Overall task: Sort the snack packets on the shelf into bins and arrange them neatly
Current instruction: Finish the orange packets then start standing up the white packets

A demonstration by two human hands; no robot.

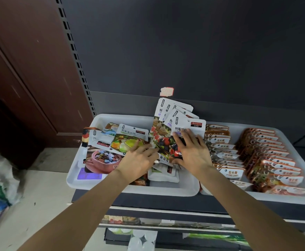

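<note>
A white bin (97, 122) on the shelf holds a loose heap of snack packets. A fan of raspberry candy packets (175, 115) stands upright at its back right. My right hand (191, 151) holds the front packet of that fan, fingers spread over its face and thumb under its lower edge. My left hand (139, 160) lies over the heap just left of it, fingertips touching the fan's lower left edge. A green fruit packet (130, 140) and a packet with a pink cup picture (103, 156) lie flat on the left.
A second white bin (292, 142) to the right holds two tidy rows of stone candy packets (222, 153) and orange packets (271, 156). A dark back panel rises behind. Lower shelves with goods sit below; a brown door and sacks are at the left.
</note>
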